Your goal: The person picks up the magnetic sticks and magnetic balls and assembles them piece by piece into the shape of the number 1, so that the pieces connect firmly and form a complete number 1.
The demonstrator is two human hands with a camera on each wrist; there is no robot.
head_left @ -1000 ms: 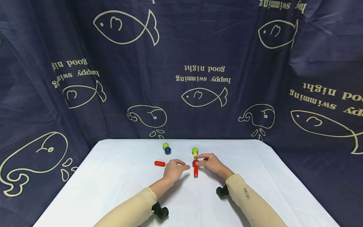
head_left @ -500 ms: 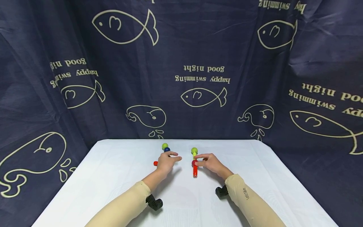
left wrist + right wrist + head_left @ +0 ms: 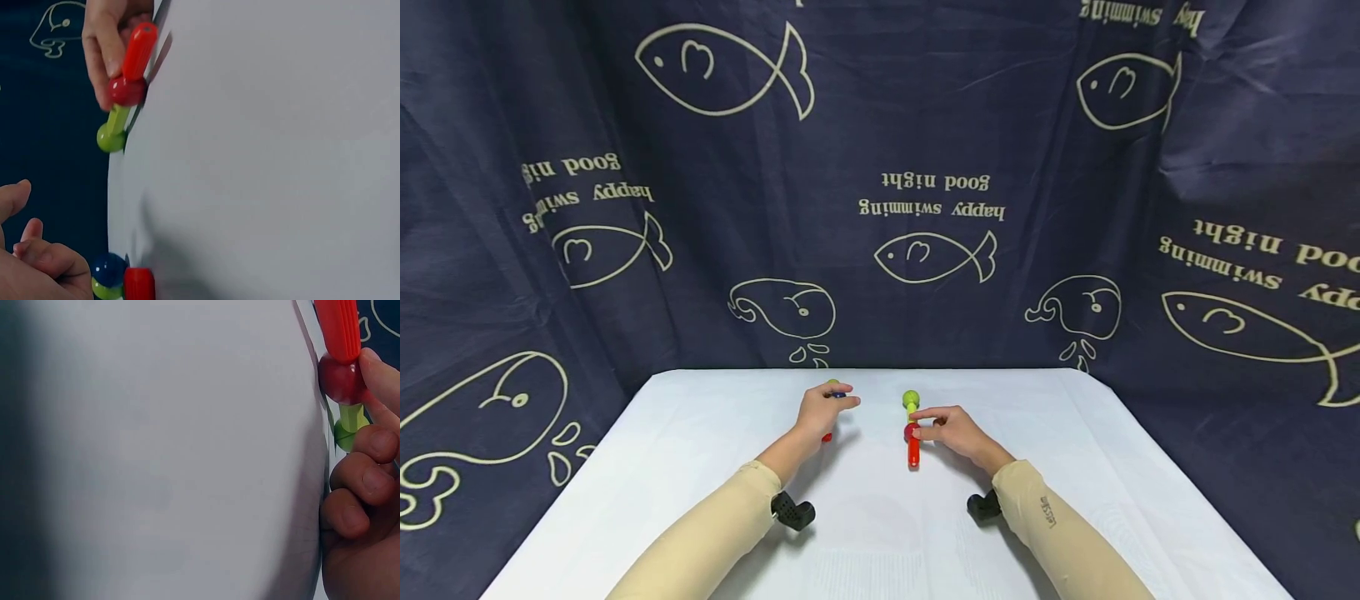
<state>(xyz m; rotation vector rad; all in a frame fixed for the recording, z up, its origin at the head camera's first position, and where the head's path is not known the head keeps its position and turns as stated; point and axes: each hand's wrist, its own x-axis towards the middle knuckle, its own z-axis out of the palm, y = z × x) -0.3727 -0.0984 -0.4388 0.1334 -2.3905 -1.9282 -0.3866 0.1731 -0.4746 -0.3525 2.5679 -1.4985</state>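
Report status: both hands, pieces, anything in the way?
Right hand holds red ball, between red stick and green stick. Left hand empty, near blue ball. It partly hides other red stick in head view.

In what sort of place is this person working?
Probably a makeshift recording corner: a navy-blue fabric curtain with pale fish drawings hangs behind a broad white-topped table, and a small black device sits at each wrist.

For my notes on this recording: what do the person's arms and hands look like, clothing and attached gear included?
Both hands, left hand and right hand, are ungloved. The left sleeve and right sleeve are plain beige and long; the right one bears small dark lettering. A small black device sits near each cuff; no cable shows.
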